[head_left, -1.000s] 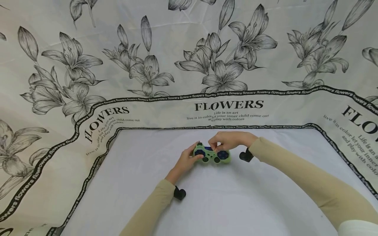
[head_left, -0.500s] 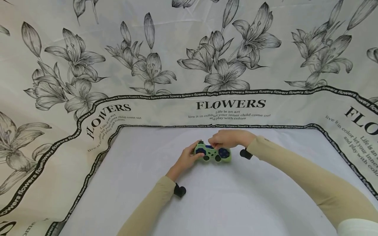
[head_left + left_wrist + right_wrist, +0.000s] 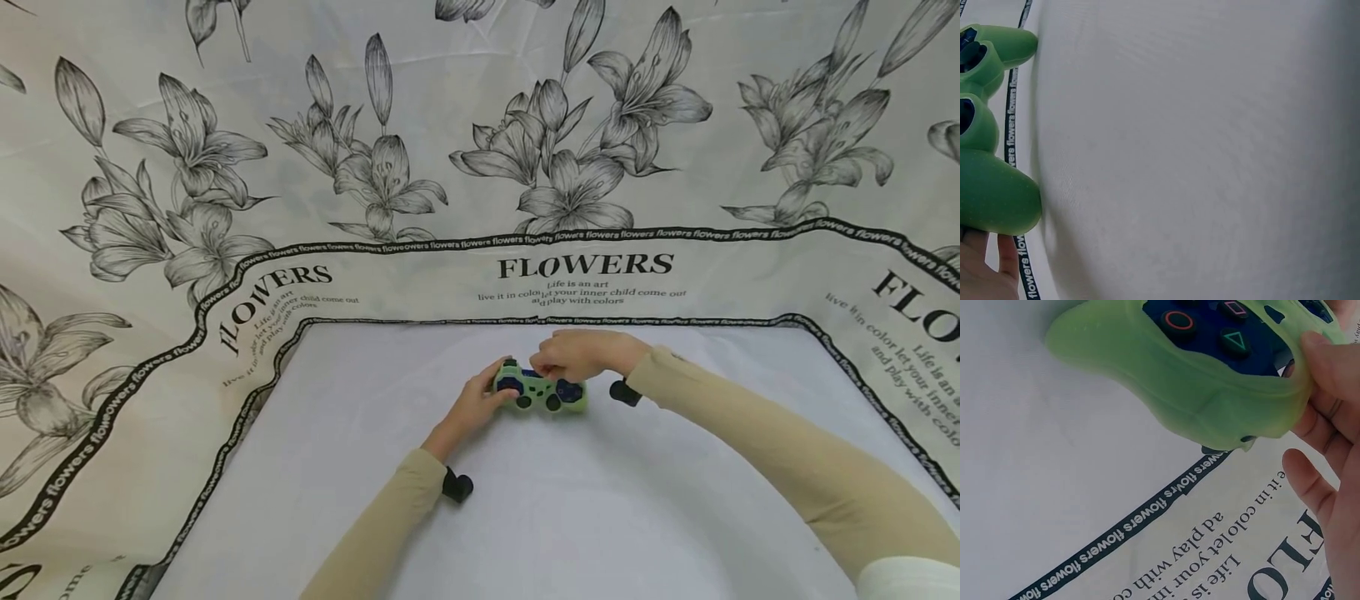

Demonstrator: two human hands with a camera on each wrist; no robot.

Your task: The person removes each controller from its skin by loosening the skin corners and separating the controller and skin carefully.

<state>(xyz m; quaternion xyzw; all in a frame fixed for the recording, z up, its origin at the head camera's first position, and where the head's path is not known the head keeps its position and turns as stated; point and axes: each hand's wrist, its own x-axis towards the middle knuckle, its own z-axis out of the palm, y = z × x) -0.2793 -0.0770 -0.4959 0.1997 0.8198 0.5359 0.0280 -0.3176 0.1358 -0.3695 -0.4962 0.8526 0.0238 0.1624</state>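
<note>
A dark blue game controller in a light green silicone cover (image 3: 537,397) is held over the far part of the table. My left hand (image 3: 474,402) grips its left end, thumb on the front by the direction pad. My right hand (image 3: 579,353) reaches over the top edge, fingers bent. In the right wrist view, the right thumb (image 3: 1335,362) presses the cover's edge near the middle, with fingers behind it. The circle, triangle and square buttons (image 3: 1179,322) show through the cover's opening. In the left wrist view, the green cover (image 3: 997,190) appears at the left edge.
A white cloth (image 3: 570,500) covers the table. Behind it rises a curtain (image 3: 420,283) printed with lilies and the word FLOWERS. Black cameras (image 3: 456,485) are strapped at both wrists, over beige sleeves (image 3: 757,433).
The right hand's fingers have shifted slightly up along the controller's top edge and bent closer together. The left hand keeps its grip. The head view has shifted a little.
</note>
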